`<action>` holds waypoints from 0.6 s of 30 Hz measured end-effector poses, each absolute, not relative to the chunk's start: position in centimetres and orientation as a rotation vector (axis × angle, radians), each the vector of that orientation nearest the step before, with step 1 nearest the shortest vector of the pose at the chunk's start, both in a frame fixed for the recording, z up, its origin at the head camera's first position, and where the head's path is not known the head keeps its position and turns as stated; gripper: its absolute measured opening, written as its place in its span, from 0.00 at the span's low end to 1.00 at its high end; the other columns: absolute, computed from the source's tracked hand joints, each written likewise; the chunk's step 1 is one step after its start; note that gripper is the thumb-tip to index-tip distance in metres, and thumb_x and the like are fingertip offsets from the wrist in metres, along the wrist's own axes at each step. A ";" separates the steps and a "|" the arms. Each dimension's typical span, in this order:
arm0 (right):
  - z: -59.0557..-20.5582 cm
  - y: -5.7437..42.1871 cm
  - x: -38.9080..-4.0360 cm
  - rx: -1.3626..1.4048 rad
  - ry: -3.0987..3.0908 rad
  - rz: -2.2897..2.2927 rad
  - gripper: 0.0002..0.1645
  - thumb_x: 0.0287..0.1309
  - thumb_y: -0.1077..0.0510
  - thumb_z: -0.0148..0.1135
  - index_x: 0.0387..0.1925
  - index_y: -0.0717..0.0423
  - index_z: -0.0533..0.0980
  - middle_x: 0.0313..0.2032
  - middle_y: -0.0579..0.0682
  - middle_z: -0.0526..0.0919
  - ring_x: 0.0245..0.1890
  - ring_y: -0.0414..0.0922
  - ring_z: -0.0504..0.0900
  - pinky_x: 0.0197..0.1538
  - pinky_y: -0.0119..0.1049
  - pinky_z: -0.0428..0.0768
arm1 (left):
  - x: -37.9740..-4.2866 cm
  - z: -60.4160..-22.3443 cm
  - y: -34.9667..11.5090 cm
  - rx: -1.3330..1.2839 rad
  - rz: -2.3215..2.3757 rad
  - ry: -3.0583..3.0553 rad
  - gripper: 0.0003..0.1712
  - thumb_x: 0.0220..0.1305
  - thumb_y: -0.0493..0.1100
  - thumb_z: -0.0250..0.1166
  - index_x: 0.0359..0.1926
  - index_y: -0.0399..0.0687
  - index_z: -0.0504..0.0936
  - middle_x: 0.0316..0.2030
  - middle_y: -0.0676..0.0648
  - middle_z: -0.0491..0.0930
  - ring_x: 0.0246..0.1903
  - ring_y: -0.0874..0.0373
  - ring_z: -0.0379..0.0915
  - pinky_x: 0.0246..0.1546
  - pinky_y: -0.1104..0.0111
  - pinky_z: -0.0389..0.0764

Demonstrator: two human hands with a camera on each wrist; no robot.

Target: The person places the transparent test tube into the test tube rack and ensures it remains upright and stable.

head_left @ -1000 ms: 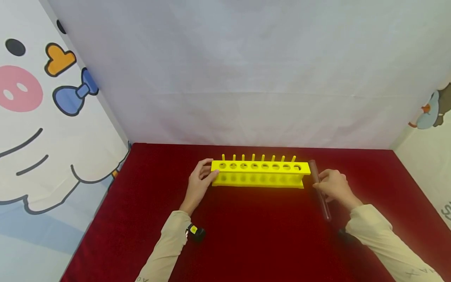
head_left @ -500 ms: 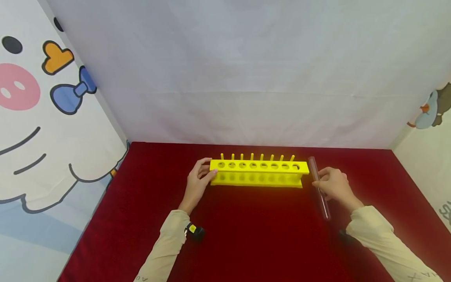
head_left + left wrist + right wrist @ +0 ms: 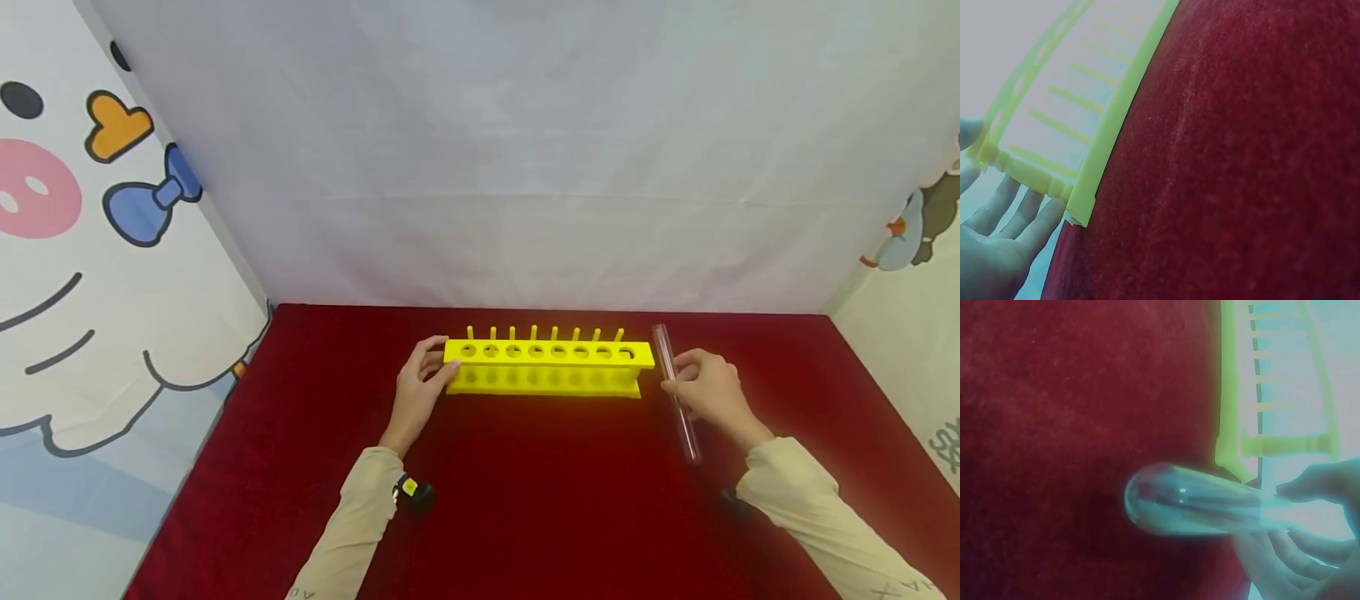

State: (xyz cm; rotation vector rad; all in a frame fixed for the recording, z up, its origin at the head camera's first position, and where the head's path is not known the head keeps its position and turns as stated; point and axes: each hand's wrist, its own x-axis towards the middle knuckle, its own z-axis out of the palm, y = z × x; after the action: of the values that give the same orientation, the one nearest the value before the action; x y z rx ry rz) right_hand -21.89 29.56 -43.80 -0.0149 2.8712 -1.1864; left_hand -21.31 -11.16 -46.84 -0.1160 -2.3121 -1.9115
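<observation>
A yellow test tube rack (image 3: 547, 354) with a row of round holes and upright pegs stands on the red cloth. My left hand (image 3: 420, 387) holds its left end, thumb at the top plate. In the left wrist view, the fingers (image 3: 1038, 228) touch the end post of the rack (image 3: 1125, 109). Beyond the rack's right end, my right hand (image 3: 708, 392) pinches a clear glass test tube (image 3: 686, 429) around its middle. The tube slants, its rounded end toward me. Seen from the right wrist, that rounded end of the tube (image 3: 1166, 500) points away from the hand (image 3: 1310, 550).
Red cloth (image 3: 540, 500) covers the table. A pale curtain (image 3: 525, 167) hangs behind its far edge. Printed cartoon panels stand at the left (image 3: 75, 292) and right (image 3: 907, 333). A dark wrist camera (image 3: 418, 496) sits on the left wrist.
My right hand has raised the test tube slightly, its upper end shifting farther up in view. The left hand keeps its hold on the rack. The head view has shifted a little.
</observation>
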 end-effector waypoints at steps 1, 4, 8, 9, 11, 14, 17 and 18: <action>-43.8 29.5 -21.9 -0.014 2.875 -1.187 0.27 0.54 0.60 0.66 0.51 0.73 0.69 0.31 0.61 0.81 0.19 0.46 0.79 0.21 0.39 0.80 | -21.1 -46.4 -11.1 -0.117 -1.912 -2.315 0.25 0.64 0.44 0.64 0.61 0.48 0.70 0.49 0.40 0.77 0.50 0.49 0.73 0.43 0.66 0.75; -43.6 29.5 -21.8 -0.014 2.885 -1.189 0.27 0.53 0.60 0.66 0.51 0.72 0.70 0.31 0.61 0.81 0.19 0.46 0.79 0.21 0.39 0.80 | -20.5 -45.5 -10.9 -0.125 -1.894 -2.324 0.25 0.64 0.41 0.62 0.61 0.44 0.69 0.49 0.37 0.76 0.50 0.47 0.73 0.42 0.68 0.75; -43.4 29.4 -21.6 -0.009 2.888 -1.193 0.27 0.53 0.60 0.66 0.50 0.72 0.70 0.31 0.62 0.81 0.19 0.46 0.79 0.22 0.39 0.80 | -21.2 -46.8 -11.2 -0.117 -1.916 -2.304 0.25 0.63 0.45 0.64 0.61 0.51 0.70 0.49 0.41 0.77 0.49 0.51 0.74 0.42 0.68 0.75; -43.3 29.4 -21.6 -0.009 2.887 -1.195 0.27 0.53 0.60 0.66 0.50 0.72 0.70 0.32 0.62 0.81 0.19 0.46 0.79 0.22 0.39 0.80 | -21.5 -47.2 -11.2 -0.117 -1.917 -2.297 0.25 0.63 0.45 0.64 0.60 0.51 0.70 0.48 0.41 0.77 0.49 0.51 0.74 0.42 0.68 0.75; -43.1 29.4 -21.6 -0.006 2.888 -1.195 0.27 0.53 0.59 0.66 0.50 0.71 0.70 0.32 0.62 0.80 0.19 0.46 0.79 0.22 0.39 0.80 | -21.9 -48.1 -11.4 -0.115 -1.920 -2.282 0.26 0.62 0.48 0.65 0.60 0.54 0.71 0.48 0.44 0.78 0.49 0.53 0.74 0.42 0.66 0.75; -42.9 29.3 -21.6 -0.008 2.889 -1.197 0.27 0.53 0.59 0.66 0.51 0.71 0.70 0.33 0.62 0.80 0.19 0.46 0.79 0.23 0.39 0.80 | -22.0 -48.6 -11.4 -0.121 -1.901 -2.274 0.27 0.61 0.49 0.65 0.61 0.52 0.71 0.48 0.45 0.78 0.48 0.54 0.74 0.44 0.64 0.76; -42.8 29.2 -21.5 -0.012 2.898 -1.205 0.27 0.53 0.60 0.66 0.51 0.71 0.70 0.33 0.63 0.81 0.20 0.48 0.80 0.22 0.39 0.80 | -22.0 -48.7 -11.4 -0.127 -1.895 -2.271 0.28 0.61 0.50 0.66 0.61 0.53 0.71 0.47 0.46 0.78 0.48 0.55 0.74 0.45 0.61 0.76; -42.7 29.2 -21.5 -0.013 2.901 -1.209 0.27 0.53 0.60 0.66 0.51 0.71 0.70 0.33 0.63 0.81 0.20 0.48 0.81 0.22 0.40 0.80 | -22.0 -48.6 -11.4 -0.129 -1.896 -2.270 0.28 0.61 0.51 0.66 0.61 0.53 0.71 0.48 0.47 0.78 0.48 0.55 0.74 0.45 0.61 0.76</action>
State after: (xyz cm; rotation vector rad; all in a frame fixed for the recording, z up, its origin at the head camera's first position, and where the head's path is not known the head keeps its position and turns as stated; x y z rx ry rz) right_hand -21.48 29.20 -42.71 -0.0128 2.9013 -1.2092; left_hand -21.98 -11.42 -48.65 -0.1288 -2.2697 -1.8957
